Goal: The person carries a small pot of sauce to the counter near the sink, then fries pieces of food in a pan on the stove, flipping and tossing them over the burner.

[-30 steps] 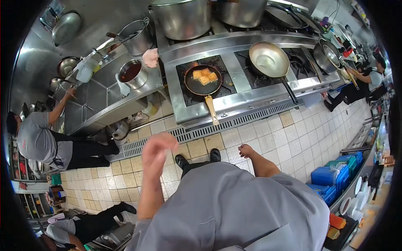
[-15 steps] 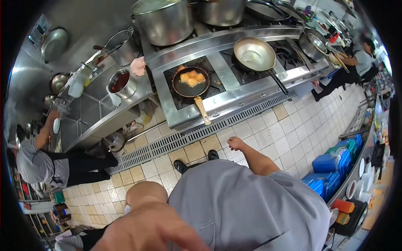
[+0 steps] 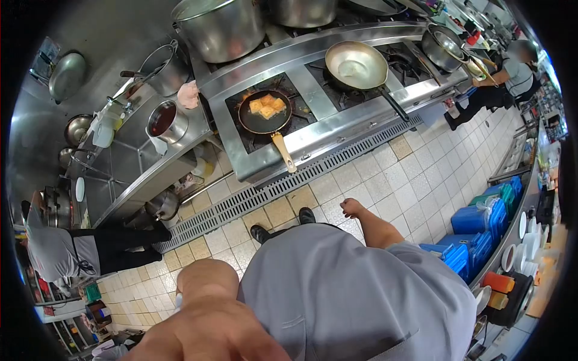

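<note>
My left hand [image 3: 208,334] is large and close to the camera at the bottom, its back showing; the fingertips are cut off by the frame edge, so its grip is hidden. Beside my grey shirt, my right hand [image 3: 351,208] hangs over the floor with fingers curled and nothing visible in them. Both hands are away from the stove. On the left burner sits a black frying pan [image 3: 265,124] with a wooden handle, holding several golden-brown pieces [image 3: 267,106]. A wide empty-looking pan [image 3: 356,65] rests on the burner to its right.
Large pots [image 3: 220,33] stand behind the burners. A pot of dark red liquid [image 3: 167,122] is on the left counter. One co-worker [image 3: 60,253] stands at the left, another [image 3: 515,75] at the far right. Blue bins [image 3: 478,219] stand at the right. A drain grate [image 3: 289,183] crosses the tiled floor.
My left hand has come back from over the floor toward the camera. My right hand stays low and curled. The view has shifted, and the left co-worker's arm has drawn back from the sink.
</note>
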`<state>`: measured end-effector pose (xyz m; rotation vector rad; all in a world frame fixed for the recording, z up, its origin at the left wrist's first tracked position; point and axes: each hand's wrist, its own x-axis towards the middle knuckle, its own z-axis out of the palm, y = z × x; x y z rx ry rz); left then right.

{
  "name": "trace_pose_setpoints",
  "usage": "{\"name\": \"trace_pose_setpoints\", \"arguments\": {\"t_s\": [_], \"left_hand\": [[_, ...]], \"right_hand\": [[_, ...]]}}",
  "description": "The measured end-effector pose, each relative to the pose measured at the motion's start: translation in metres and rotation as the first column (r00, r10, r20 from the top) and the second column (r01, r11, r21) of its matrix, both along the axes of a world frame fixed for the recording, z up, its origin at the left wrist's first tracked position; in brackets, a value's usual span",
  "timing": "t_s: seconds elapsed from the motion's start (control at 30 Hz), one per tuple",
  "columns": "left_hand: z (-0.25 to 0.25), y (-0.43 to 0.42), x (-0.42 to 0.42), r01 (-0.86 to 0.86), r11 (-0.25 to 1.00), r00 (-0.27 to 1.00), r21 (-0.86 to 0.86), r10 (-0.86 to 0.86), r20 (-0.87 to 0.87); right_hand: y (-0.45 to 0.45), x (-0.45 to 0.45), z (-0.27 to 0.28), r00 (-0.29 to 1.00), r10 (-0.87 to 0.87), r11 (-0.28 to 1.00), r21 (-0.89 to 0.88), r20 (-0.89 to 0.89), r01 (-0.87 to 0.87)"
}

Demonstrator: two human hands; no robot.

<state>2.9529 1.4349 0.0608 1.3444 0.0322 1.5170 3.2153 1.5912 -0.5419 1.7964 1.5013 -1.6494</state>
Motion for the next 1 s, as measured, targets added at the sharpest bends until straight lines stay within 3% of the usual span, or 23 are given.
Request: {"name": "trace_pose_setpoints", "arguments": {"t_s": [0.1,0.2,0.27,0.37,0.5,0.67,0.8,0.87,0.97,1.0], "left_hand": [[-0.002,0.001,-0.003,0.070,0.997,0.997,-0.010,-0.070,-0.023],[-0.014,0.028,-0.011,0.212,0.955,0.976,0.207,-0.197,-0.091],[-0.014,0.027,-0.011,0.187,0.956,0.981,0.227,-0.168,-0.099],[-0.006,0.006,-0.009,0.042,0.998,0.998,0.046,-0.040,-0.042],[-0.001,-0.008,-0.013,0.033,0.997,0.998,-0.073,-0.037,-0.056],[-0.034,0.011,-0.017,0.092,0.972,0.995,0.216,-0.096,0.006],[-0.046,0.015,-0.022,0.107,0.930,0.991,0.352,-0.128,0.037],[-0.031,0.011,-0.020,0.068,0.964,0.996,0.256,-0.080,0.035],[-0.012,-0.016,-0.016,0.006,0.998,1.000,-0.070,-0.005,0.016],[-0.012,-0.022,-0.011,-0.019,0.996,0.999,-0.083,0.021,0.024]], "right_hand": [[-0.001,-0.015,0.006,0.999,0.014,0.998,0.069,-0.040,-0.012],[0.004,-0.030,0.006,0.995,0.057,0.995,0.084,-0.078,-0.050],[0.008,-0.039,0.007,0.994,0.051,0.995,0.095,-0.096,-0.042],[0.012,-0.045,0.011,0.994,0.060,0.993,0.105,-0.091,-0.050],[0.014,-0.043,0.011,0.995,0.069,0.992,0.111,-0.066,-0.062],[0.011,-0.037,0.008,0.997,0.076,0.992,0.104,-0.032,-0.072],[0.010,-0.035,0.006,0.997,0.064,0.995,0.086,-0.043,-0.060],[0.011,-0.035,0.005,0.997,0.059,0.995,0.087,-0.055,-0.054],[0.010,-0.035,0.006,0.996,0.054,0.995,0.090,-0.068,-0.047],[0.010,-0.035,0.008,0.997,0.045,0.996,0.082,-0.067,-0.040]]}}
